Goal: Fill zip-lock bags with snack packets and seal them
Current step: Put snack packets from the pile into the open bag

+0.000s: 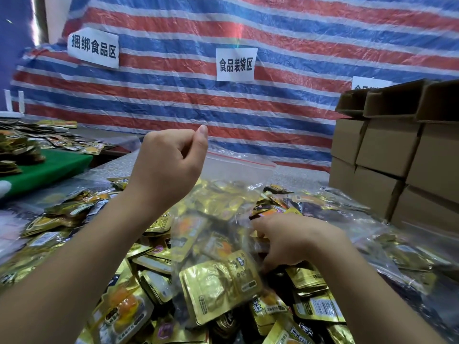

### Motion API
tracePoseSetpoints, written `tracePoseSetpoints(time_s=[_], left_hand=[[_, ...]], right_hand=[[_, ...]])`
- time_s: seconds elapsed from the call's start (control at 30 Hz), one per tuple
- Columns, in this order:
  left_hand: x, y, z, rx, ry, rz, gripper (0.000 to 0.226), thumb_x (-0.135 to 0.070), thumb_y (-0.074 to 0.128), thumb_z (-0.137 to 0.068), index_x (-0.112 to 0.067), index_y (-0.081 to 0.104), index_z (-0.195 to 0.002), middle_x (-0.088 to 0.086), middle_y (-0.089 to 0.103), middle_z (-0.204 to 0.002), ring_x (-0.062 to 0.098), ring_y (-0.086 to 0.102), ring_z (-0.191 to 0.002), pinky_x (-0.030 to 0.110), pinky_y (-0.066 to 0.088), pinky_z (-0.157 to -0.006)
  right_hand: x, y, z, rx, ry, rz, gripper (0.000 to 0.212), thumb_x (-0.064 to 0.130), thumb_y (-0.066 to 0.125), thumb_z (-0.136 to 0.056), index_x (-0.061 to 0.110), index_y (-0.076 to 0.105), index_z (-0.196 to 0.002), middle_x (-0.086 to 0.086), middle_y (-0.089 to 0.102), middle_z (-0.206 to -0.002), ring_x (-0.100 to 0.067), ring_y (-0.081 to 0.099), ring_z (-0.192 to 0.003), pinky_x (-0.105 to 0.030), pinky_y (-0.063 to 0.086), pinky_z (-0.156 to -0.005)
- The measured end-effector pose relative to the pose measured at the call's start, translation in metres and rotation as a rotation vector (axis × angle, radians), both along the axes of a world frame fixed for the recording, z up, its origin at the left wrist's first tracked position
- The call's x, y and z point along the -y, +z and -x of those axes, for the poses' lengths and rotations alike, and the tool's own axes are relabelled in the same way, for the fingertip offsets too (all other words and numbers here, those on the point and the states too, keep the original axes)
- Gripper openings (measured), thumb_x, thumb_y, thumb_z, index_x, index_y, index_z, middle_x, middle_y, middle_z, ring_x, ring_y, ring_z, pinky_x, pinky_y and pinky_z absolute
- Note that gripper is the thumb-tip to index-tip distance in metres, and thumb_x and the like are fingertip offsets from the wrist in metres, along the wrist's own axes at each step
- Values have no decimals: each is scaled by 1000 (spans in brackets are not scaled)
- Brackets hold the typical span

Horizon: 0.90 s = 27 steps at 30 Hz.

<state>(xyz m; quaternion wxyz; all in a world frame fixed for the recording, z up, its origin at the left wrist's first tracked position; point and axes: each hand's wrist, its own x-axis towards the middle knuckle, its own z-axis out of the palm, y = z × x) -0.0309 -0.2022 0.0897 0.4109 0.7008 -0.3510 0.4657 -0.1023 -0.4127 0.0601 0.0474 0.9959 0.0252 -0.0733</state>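
A clear zip-lock bag [223,184] with a red seal strip hangs in front of me, its mouth lifted up. My left hand [169,167] pinches the bag's top edge between thumb and fingers. Gold snack packets [218,284] show through the bag's lower part. My right hand [290,242] is low at the bag's right side, fingers curled down among the packets; whether it grips one is hidden. A big heap of loose gold packets [139,289] covers the table under both arms.
Stacked brown cardboard boxes [397,150] stand at the right. A green mat [47,167] with more packets lies at the left. A red, blue and white striped tarp [223,100] with paper signs hangs behind the table.
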Motion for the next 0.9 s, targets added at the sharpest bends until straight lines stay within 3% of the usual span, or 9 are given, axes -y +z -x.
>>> tracePoseSetpoints(time_s=[0.17, 0.23, 0.33, 0.5, 0.6, 0.7, 0.8, 0.83, 0.9], left_hand=[[0, 2, 2, -20, -22, 28, 56, -25, 45, -104, 0, 45, -53, 10, 39, -45, 26, 39, -48, 28, 23, -45], [-1, 3, 2, -28, -33, 52, 57, -25, 45, -104, 0, 44, -53, 10, 38, -44, 27, 38, -47, 29, 22, -45], [-1, 3, 3, -37, -36, 74, 57, -24, 45, -104, 0, 43, -52, 9, 36, -44, 24, 34, -45, 26, 20, -45], [0, 3, 4, -58, -59, 91, 57, -24, 46, -104, -4, 40, -51, 1, 31, -43, 14, 31, -42, 21, 17, -44], [1, 3, 5, -70, -68, 90, 58, -24, 46, -104, -5, 38, -50, 0, 29, -43, 13, 29, -41, 22, 17, -44], [1, 3, 7, -97, -97, 72, 57, -24, 47, -103, -4, 38, -51, 1, 30, -44, 12, 29, -42, 25, 20, -45], [3, 2, 9, -174, -180, -16, 53, -26, 49, -99, -2, 40, -52, 1, 32, -46, 10, 28, -43, 28, 22, -45], [4, 1, 11, -201, -205, -62, 52, -26, 50, -97, -1, 40, -52, 1, 32, -47, 9, 27, -43, 27, 21, -45], [7, -1, 13, -240, -243, -152, 50, -25, 52, -95, -2, 42, -53, -2, 32, -48, 7, 28, -43, 25, 20, -45]], right_hand=[[7, 4, -1, 19, 78, -112, 26, 36, 77, -80, 41, 65, -103, 17, 60, -102, -14, 60, -95, -35, 53, -83], [10, 8, -2, 71, 98, -146, 7, 29, 68, -88, 33, 67, -94, 11, 64, -96, -15, 61, -87, -36, 54, -77], [12, 12, -6, 237, 95, -186, 18, 19, 50, -97, 19, 66, -91, 2, 66, -87, -21, 61, -78, -37, 51, -66], [15, 12, -15, 446, -7, -438, 24, 20, 42, -102, 28, 65, -103, 14, 59, -75, 0, 52, -57, -11, 38, -44], [19, 8, -23, 560, -142, -776, 22, 24, 39, -106, 28, 60, -100, 3, 63, -81, -6, 51, -54, -19, 38, -46], [26, 14, -28, 724, -351, -1183, 23, 25, 38, -108, 20, 60, -106, -12, 66, -96, -26, 63, -77, -40, 55, -73], [36, 27, -25, 742, -536, -1687, 26, 21, 36, -108, 9, 58, -114, -9, 64, -100, -23, 61, -89, -38, 53, -84], [39, 32, -23, 716, -558, -1860, 27, 20, 36, -108, 7, 58, -114, -11, 67, -102, -24, 65, -92, -44, 55, -89], [43, 41, -20, 679, -543, -2072, 30, 22, 36, -108, 7, 58, -124, -11, 72, -101, -25, 71, -90, -49, 58, -84]])
